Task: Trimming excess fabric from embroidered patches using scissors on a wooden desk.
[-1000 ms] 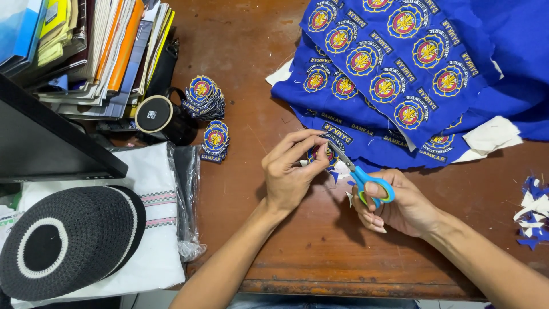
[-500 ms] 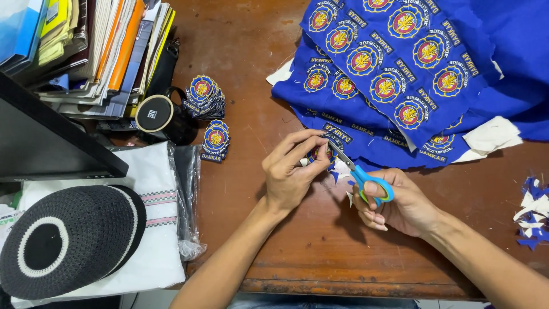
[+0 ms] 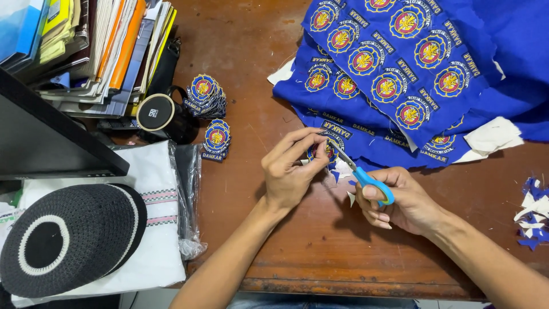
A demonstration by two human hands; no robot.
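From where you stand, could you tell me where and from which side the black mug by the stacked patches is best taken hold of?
Probably by its handle: the black mug lies on its side, mouth towards the camera, on the wooden table. The handle appears to arch over its top right. Come from the right, above the stacked patches; books block the left. The left hand pinches a patch and the right hand holds scissors.

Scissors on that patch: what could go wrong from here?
1. The scissors cut close to the left hand pinching the round embroidered patch; fingertips could get nicked.
2. The blades run along the patch edge, so a slip might clip its border.
3. Fabric scraps lie near the wooden table edge and could fall off.
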